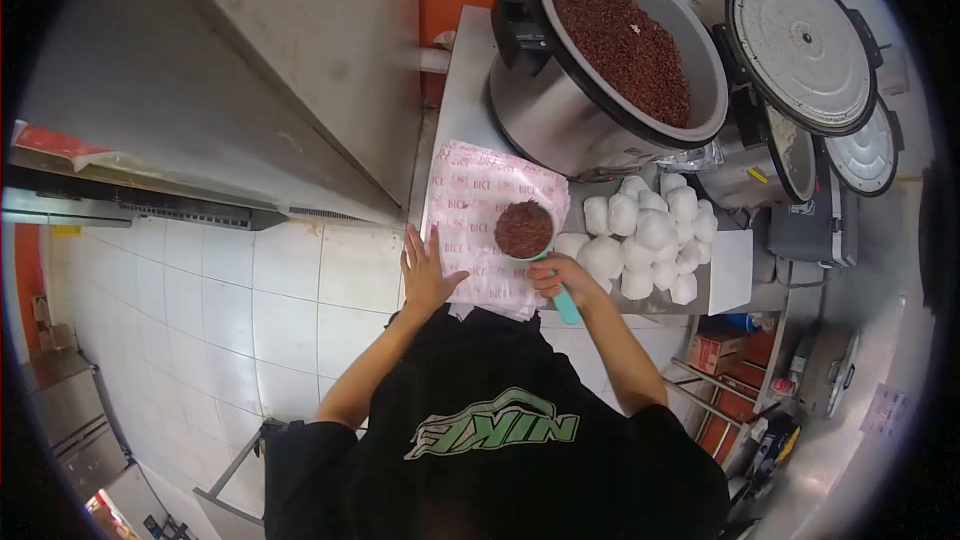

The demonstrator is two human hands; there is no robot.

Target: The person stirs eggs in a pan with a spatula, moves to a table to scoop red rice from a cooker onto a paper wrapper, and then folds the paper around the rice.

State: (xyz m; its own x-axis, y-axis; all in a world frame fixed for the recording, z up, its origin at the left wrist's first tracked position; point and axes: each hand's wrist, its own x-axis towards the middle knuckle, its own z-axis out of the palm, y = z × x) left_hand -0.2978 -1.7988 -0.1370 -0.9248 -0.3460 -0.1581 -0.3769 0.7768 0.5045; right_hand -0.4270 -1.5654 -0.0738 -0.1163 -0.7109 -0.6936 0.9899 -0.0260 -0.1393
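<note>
My right hand is wrapped round the handle of a teal scoop. Dark reddish-brown rice fills the scoop's bowl, which is over a stack of pink printed paper. On the left edge of that paper my left hand lies with its fingers spread, holding nothing. Just right of the paper are several white rounded bundles in a heap. Behind the paper stands a large open cooker with more of the same brown rice in it.
A second cooker with pale contents stands at the right, near two raised round lids. A dark appliance and a white card are on the right. A tall metal cabinet rises on the left.
</note>
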